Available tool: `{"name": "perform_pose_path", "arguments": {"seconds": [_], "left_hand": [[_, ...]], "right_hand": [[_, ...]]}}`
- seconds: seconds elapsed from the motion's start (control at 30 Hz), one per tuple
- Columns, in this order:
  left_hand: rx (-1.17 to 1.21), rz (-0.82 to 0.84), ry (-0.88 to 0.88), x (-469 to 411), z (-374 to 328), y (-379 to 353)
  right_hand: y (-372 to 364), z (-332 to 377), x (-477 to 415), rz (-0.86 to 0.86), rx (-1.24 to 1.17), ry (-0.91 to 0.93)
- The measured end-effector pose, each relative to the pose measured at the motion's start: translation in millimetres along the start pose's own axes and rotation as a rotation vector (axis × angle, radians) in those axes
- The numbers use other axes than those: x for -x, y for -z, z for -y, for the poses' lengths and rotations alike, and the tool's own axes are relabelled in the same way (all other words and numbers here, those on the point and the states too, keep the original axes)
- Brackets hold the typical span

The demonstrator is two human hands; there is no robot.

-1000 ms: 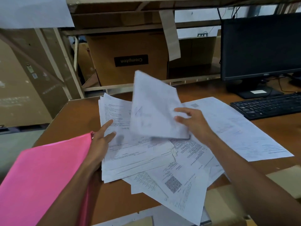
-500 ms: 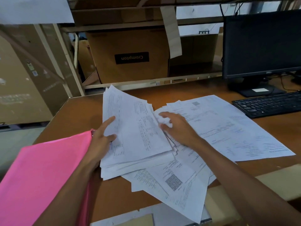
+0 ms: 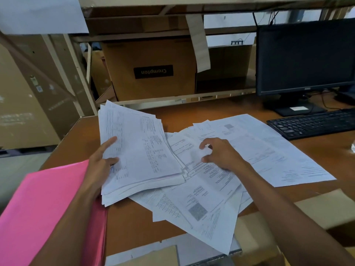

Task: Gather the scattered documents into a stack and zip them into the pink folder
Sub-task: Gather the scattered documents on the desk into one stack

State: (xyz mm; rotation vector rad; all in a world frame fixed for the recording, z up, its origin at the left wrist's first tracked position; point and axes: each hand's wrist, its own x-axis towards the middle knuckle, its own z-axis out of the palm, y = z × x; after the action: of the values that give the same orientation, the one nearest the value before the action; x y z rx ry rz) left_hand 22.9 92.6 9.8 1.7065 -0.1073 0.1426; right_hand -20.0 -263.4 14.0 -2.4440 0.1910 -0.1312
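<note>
A thick stack of white printed documents (image 3: pixel 142 150) lies on the brown desk, its left edge gripped by my left hand (image 3: pixel 101 166), thumb and forefinger on top. To its right, loose sheets (image 3: pixel 259 146) lie spread and overlapping, some hanging over the desk's front edge (image 3: pixel 209 214). My right hand (image 3: pixel 219 154) rests on these sheets, fingertips pinching the edge of one. The pink folder (image 3: pixel 38 212) lies at the lower left, partly under my left forearm; its zip is not visible.
A black keyboard (image 3: pixel 315 122) and a dark monitor (image 3: pixel 305 58) stand at the right back. A cardboard box (image 3: pixel 151 68) sits on the shelf behind the desk. The desk's left edge (image 3: pixel 65 139) drops off to the floor.
The sheet my right hand held up has been laid on the stack. My right hand then moved right onto the loose sheets. My left hand stays on the stack.
</note>
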Motion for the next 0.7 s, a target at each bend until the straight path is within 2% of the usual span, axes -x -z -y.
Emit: {"name": "perform_pose_path", "arguments": {"seconds": [0.1, 0.17, 0.23, 0.37, 0.43, 0.5, 0.57, 0.63, 0.7], "left_hand": [[0.019, 0.016, 0.001, -0.3, -0.9, 0.6], [0.025, 0.018, 0.002, -0.9, -1.5, 0.3], [0.011, 0.020, 0.004, -1.1, -1.3, -0.3], [0.016, 0.032, 0.013, -1.7, -1.4, -0.5], [0.018, 0.029, 0.012, -1.1, -2.0, -1.3], [0.032, 0.032, 0.012, 0.1, -2.8, -2.4], [0.029, 0.044, 0.010, 0.3, -3.6, -3.9], [-0.002, 0.049, 0.003, -0.2, -4.9, -6.2], [-0.019, 0.042, -0.006, 0.3, -5.9, -8.8]], "right_hand": [[10.3, -13.7, -4.6, -0.192, -0.169, -0.030], [22.3, -24.3, -8.1, -0.384, -0.219, -0.064], [32.9, -32.6, -10.3, -0.486, -0.249, -0.084], [42.5, -43.6, -9.4, -0.494, -0.265, -0.019], [49.1, -53.1, -13.3, -0.443, -0.238, -0.007], [60.7, -62.4, -19.9, -0.303, -0.101, -0.044], [69.8, -64.5, -24.9, -0.172, 0.396, -0.118], [65.6, -55.5, -23.1, -0.214, 0.737, -0.133], [44.7, -40.6, -14.0, -0.128, 0.743, -0.130]]}}
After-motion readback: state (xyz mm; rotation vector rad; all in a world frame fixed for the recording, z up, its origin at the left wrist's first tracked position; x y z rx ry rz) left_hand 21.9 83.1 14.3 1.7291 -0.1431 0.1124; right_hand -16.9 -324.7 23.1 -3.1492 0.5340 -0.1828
